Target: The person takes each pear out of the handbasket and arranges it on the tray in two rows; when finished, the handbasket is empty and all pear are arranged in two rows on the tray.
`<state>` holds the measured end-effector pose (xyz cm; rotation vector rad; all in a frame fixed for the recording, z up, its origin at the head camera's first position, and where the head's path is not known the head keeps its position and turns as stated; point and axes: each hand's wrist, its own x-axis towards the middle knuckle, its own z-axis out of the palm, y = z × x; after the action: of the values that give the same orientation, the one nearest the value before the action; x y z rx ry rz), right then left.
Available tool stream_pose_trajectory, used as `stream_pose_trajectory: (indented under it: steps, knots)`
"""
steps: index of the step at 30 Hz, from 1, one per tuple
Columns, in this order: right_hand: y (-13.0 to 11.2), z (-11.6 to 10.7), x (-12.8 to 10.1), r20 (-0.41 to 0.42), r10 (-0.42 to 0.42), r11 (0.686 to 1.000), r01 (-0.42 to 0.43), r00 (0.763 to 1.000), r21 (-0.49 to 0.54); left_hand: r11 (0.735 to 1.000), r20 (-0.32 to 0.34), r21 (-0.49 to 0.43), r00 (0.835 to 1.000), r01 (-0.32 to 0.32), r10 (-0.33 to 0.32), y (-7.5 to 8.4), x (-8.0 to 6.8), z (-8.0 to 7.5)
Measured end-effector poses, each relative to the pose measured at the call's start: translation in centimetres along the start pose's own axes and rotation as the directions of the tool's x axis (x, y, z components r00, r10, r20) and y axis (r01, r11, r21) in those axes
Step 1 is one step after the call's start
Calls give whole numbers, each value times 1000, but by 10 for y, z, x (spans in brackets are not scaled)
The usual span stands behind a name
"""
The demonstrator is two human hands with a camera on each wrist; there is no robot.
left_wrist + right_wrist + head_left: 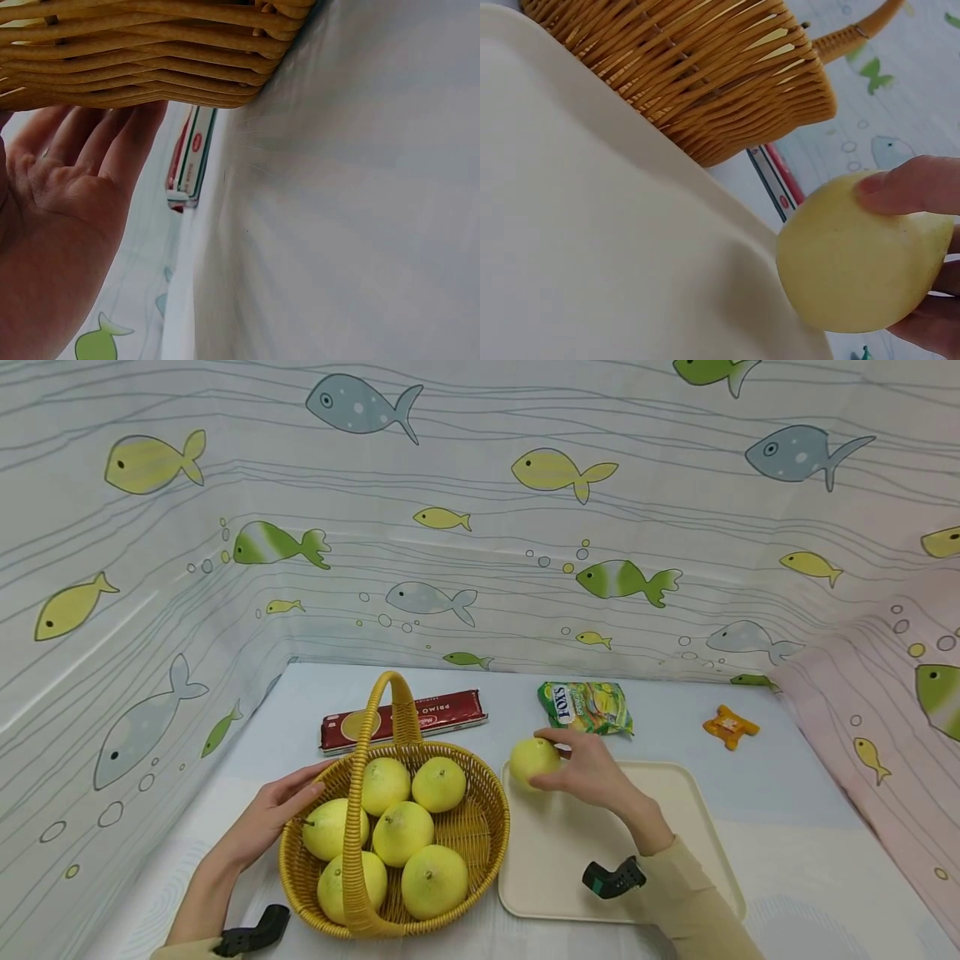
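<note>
My right hand [592, 770] grips a pale yellow pear [534, 763] over the far left corner of a cream tray [600, 860]. In the right wrist view the thumb lies across the pear [855, 262], the other fingers on its far side. My left hand [279, 810] rests against the left rim of a wicker basket [495, 827]. In the left wrist view its fingers [124, 150] reach out fairly straight along the basket wall [150, 67]; the tips are hidden. Several yellow pears [435, 882] sit in the basket under its tall arched handle [360, 827].
Behind the basket lies a long dark red biscuit packet [457, 710]. A green candy bag [592, 706] is beyond the tray, with a small orange packet [730, 727] farther right. Fish-printed sheeting [487, 568] walls the table at the back and sides.
</note>
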<state>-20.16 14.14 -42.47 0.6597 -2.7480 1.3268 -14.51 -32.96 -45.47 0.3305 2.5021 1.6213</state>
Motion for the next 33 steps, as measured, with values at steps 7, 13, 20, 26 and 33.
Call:
stream_pose_trajectory:
  steps: [7,13,20,26,33]
  knots:
    - [4,4,-1,47,-23,998,26,999,-60,999,14,-10,999,-32,32,-1,-1,1]
    - [8,8,1,83,-31,998,35,996,-46,1000,3,-4,1000,-10,10,0,-1,2]
    - [12,7,2,130,9,999,-15,991,48,1000,-7,10,1000,-15,15,0,-1,1]
    - [13,5,1,149,20,997,-32,989,76,1000,-2,6,1000,-20,20,0,-1,1]
    - [14,5,2,148,25,994,-40,989,102,1000,-9,15,1000,-26,26,-1,0,1]
